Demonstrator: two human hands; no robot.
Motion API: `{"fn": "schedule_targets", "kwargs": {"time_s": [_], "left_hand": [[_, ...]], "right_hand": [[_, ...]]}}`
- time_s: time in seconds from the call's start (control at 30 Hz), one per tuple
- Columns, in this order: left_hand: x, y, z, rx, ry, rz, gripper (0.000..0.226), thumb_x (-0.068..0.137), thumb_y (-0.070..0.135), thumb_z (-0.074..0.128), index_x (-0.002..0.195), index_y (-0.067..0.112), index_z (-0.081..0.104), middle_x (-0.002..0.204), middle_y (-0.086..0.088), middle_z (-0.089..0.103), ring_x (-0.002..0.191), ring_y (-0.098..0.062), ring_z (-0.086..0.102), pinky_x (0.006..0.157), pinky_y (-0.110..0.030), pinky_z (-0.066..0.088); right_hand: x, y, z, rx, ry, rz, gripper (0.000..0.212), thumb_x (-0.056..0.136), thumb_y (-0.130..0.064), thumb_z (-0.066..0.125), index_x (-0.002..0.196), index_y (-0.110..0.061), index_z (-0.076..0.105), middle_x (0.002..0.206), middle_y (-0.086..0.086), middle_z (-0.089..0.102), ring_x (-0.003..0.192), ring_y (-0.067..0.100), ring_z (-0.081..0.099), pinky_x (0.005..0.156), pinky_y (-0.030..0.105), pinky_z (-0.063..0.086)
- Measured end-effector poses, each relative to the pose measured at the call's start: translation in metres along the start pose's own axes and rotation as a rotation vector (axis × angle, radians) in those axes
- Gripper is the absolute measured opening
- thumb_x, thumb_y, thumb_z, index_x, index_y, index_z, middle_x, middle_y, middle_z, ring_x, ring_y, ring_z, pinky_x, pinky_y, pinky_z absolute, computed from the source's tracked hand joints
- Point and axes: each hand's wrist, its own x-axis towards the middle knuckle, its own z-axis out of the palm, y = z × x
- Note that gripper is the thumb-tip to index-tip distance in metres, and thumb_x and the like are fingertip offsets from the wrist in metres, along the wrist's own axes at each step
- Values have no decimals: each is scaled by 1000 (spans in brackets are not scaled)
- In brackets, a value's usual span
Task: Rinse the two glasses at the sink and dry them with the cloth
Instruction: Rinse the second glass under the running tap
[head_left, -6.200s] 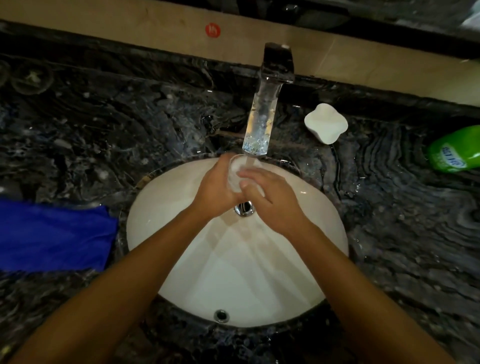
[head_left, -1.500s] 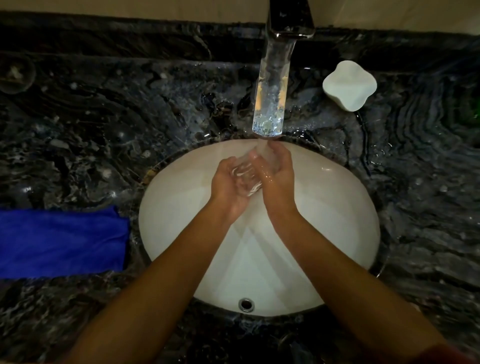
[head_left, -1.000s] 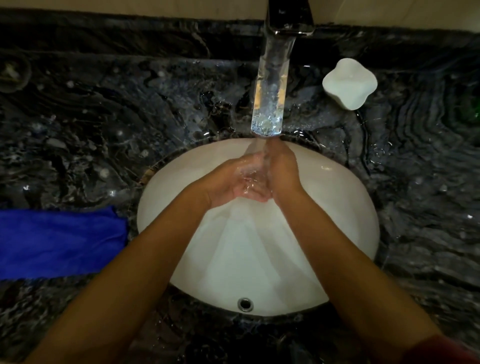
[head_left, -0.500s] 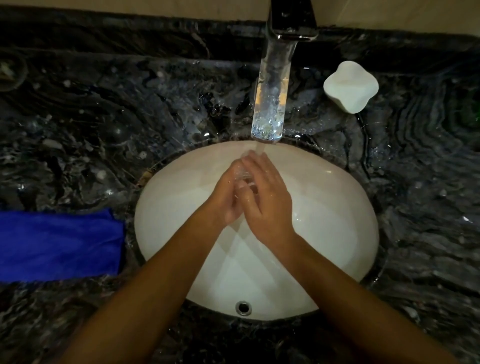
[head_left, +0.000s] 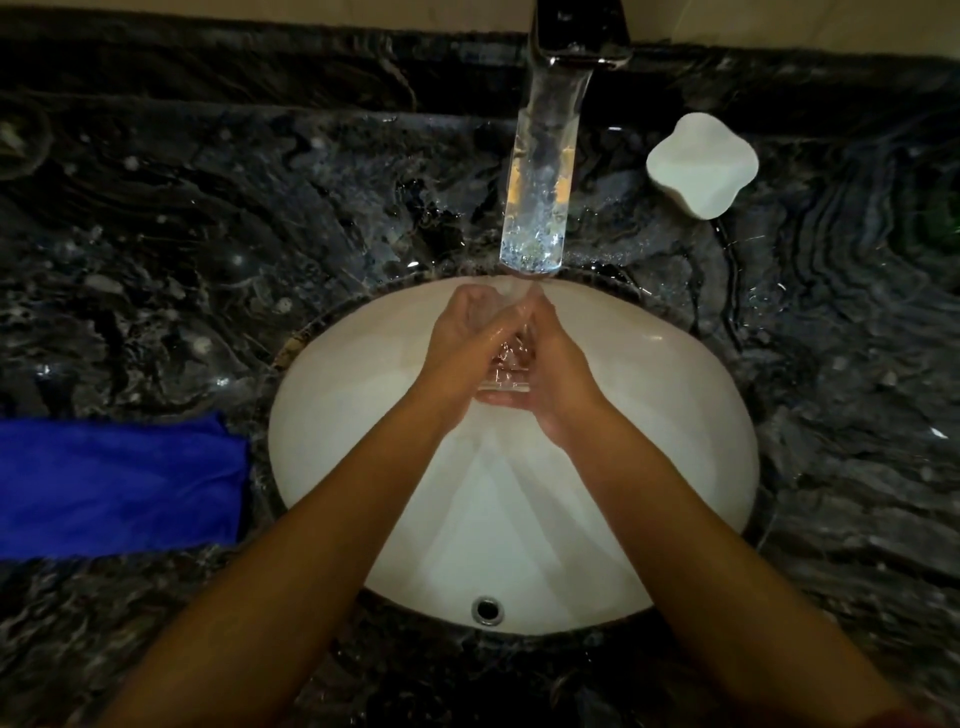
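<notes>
A small clear glass (head_left: 506, 364) is held between both hands over the white sink basin (head_left: 675, 441), under water running from the faucet (head_left: 540, 171). My left hand (head_left: 457, 343) wraps its left side. Its right side is gripped by my right hand (head_left: 558, 364). Only the glass's middle and lower rim show between the palms. The blue cloth (head_left: 119, 483) lies flat on the counter left of the basin. A second glass (head_left: 18, 137) stands faintly visible at the far left back of the counter.
Dark marble counter (head_left: 208, 234) surrounds the basin and is wet near the faucet. A white four-lobed dish (head_left: 701, 163) sits right of the faucet. Something green (head_left: 943, 218) shows at the right edge. The overflow hole (head_left: 487, 609) is at the basin's near side.
My hands have shifted around the glass under the stream: the right hand no longer covers it from above, and both hands now cup its sides. The cloth has not moved.
</notes>
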Motion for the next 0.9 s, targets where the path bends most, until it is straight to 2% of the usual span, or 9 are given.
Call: {"fn": "schedule_targets", "kwargs": {"time_s": [0.13, 0.2, 0.3, 0.4, 0.5, 0.6, 0.7, 0.8, 0.9], "left_hand": [[-13, 5, 11, 132, 157, 272, 45, 82, 21, 87, 115, 14, 58, 104, -2, 71, 87, 0, 70, 77, -17, 55], [-15, 4, 13, 131, 196, 381, 57, 78, 14, 90, 121, 26, 55, 112, 5, 69, 97, 1, 70, 83, -15, 54], [-18, -3, 19, 203, 229, 471, 61, 78, 16, 89, 128, 29, 57, 120, 5, 68, 107, -4, 69, 90, -20, 56], [-15, -7, 17, 392, 227, 568, 44, 80, 19, 84, 120, 14, 66, 117, -1, 62, 106, -13, 67, 90, -34, 59], [-5, 7, 2, 626, 91, 608, 21, 82, 33, 64, 95, 16, 66, 94, 7, 58, 83, -8, 61, 72, -30, 53], [0, 22, -3, 619, -79, 451, 11, 92, 25, 53, 87, 21, 62, 84, 12, 59, 74, -1, 58, 69, -22, 43], [-1, 34, 2, 94, -56, 119, 21, 100, 9, 50, 93, 20, 68, 83, 4, 73, 76, -4, 70, 71, -24, 53], [3, 37, -2, -255, -30, -79, 26, 102, 26, 48, 106, 11, 70, 93, -7, 75, 84, -25, 73, 73, -34, 58], [-2, 32, -2, -281, -25, -152, 40, 104, 41, 49, 108, 7, 71, 90, -10, 77, 79, -28, 74, 68, -35, 58]], "right_hand": [[-6, 8, -3, 275, 12, -39, 52, 103, -57, 50, 126, -14, 69, 116, 12, 76, 98, 26, 74, 77, 40, 61], [-8, 13, -1, 423, -19, 10, 50, 102, -53, 55, 123, -10, 68, 106, 12, 74, 88, 23, 72, 72, 37, 59], [-8, 17, 0, 529, -109, 53, 51, 102, -55, 52, 124, -13, 71, 113, 9, 74, 102, 22, 71, 87, 39, 56], [0, 12, -6, 487, -141, 36, 46, 101, -54, 54, 117, -15, 73, 105, 6, 75, 96, 20, 72, 81, 36, 57], [10, -2, -14, 134, -84, -5, 45, 97, -55, 57, 114, -16, 72, 92, 4, 75, 80, 18, 72, 75, 38, 57], [15, -16, -16, -280, 3, -95, 49, 91, -54, 52, 119, -16, 69, 95, 6, 77, 74, 18, 74, 64, 35, 58], [6, -22, -12, -433, 110, -287, 30, 94, -50, 58, 108, -24, 61, 100, 1, 74, 77, 14, 73, 57, 27, 55], [-7, -18, -14, -526, 144, -484, 18, 96, -36, 67, 107, -28, 56, 94, -14, 66, 78, -5, 64, 63, 9, 47], [-13, -20, -11, -351, 100, -485, 28, 84, -43, 74, 103, -26, 63, 94, -6, 73, 81, 2, 71, 67, 20, 55]]}}
